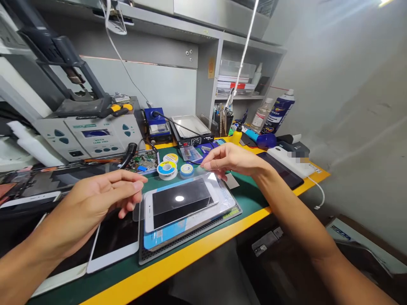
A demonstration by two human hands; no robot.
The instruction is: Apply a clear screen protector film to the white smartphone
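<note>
A white smartphone (178,207) lies face up on a blue pad over a grey work mat (190,237). Just above it hovers a clear screen protector film (206,178), held by its two ends. My left hand (95,203) pinches the film's left end near the phone's top. My right hand (232,161) pinches the right end, fingers curled over the phone's far end.
A second white phone (111,250) lies left of the mat. Behind are solder reels (167,168), a circuit board (143,161), a soldering station (89,135), a heating plate (190,129), a spray can (280,111) and bottles. The bench has a yellow front edge (190,258).
</note>
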